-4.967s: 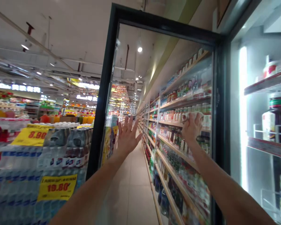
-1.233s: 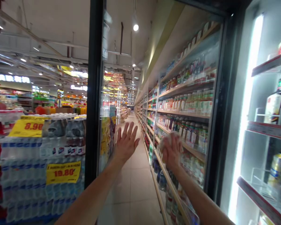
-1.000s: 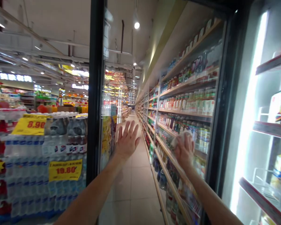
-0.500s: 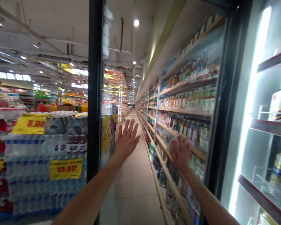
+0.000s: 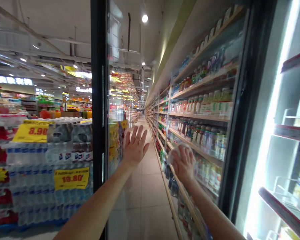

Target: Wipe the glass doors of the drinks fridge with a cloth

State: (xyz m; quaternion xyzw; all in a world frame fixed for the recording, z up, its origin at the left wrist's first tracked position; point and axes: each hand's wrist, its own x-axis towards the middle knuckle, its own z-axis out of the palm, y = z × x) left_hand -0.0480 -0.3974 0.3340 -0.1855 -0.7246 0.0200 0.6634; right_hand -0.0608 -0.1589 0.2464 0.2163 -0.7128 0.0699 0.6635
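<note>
An open glass fridge door (image 5: 165, 110) with a black frame stands in front of me. My left hand (image 5: 135, 146) lies flat against the glass, fingers spread, holding nothing. My right hand (image 5: 183, 163) presses a white cloth (image 5: 173, 154) against the glass, lower and to the right of the left hand. Through the pane I see the aisle and shelves of bottles.
The lit fridge interior (image 5: 290, 133) with wire shelves and bottles is at the right. Stacked packs of water bottles (image 5: 52, 166) with yellow price signs stand at the left. A tiled aisle (image 5: 145, 193) runs ahead beside long drink shelves (image 5: 197, 120).
My right hand with the cloth has slid back and forth across the glass, now further left and lower than five seconds ago. My left hand has stayed flat on the glass.
</note>
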